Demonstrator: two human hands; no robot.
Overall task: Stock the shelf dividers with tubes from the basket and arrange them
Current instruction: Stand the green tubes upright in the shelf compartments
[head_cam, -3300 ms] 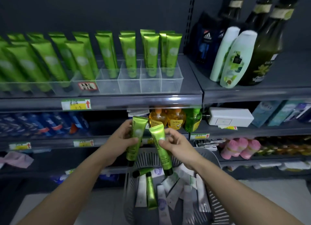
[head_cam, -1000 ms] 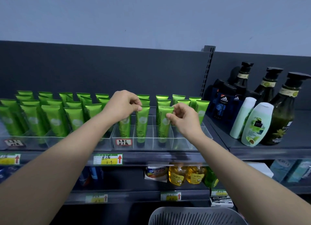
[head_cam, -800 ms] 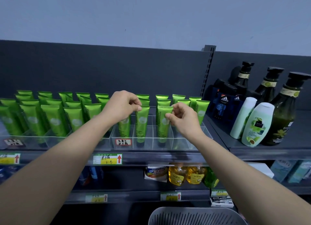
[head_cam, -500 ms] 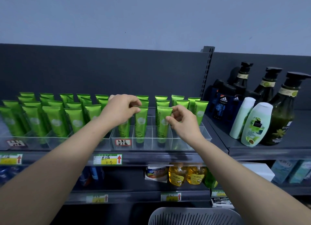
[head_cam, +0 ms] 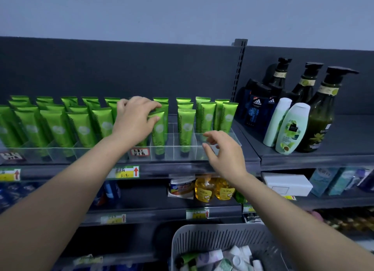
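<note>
With most clear shelf dividers (head_cam: pixel 174 153) filled, the left hand (head_cam: pixel 135 120) pinched a green tube (head_cam: pixel 159 133) standing in them, the right hand (head_cam: pixel 225 151) hovered empty, fingers loose, just before them, and more tubes (head_cam: pixel 238 257) waited in the basket (head_cam: pixel 212 230) below.

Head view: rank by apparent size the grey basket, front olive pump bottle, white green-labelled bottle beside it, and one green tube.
1. grey basket, though nearest and cropped
2. olive pump bottle
3. white green-labelled bottle
4. green tube
</note>
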